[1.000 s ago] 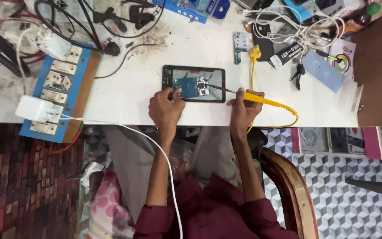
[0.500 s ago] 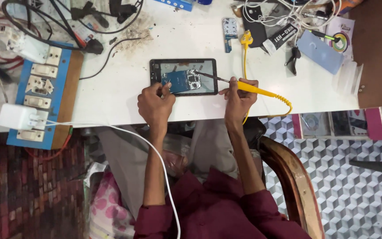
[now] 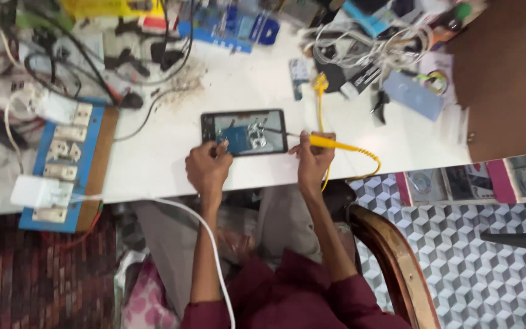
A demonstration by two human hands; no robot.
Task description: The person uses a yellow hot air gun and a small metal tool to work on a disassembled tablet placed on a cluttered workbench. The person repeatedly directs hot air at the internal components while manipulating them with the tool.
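Yellow soldering iron clamped in right hand fingers; left hand fingers pinched on opened tablet.

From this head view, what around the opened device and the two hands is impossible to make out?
- Soldering iron tip's contact spot: too small and blurred among the parts of the opened device.
- What the left hand pinches: its fingers cover it.
- Right hand grip: fingers curl under, hiding the handle's underside.
- Cable clutter at the top: blurred, cut by the frame edge.
- Switch board: switch positions too small.
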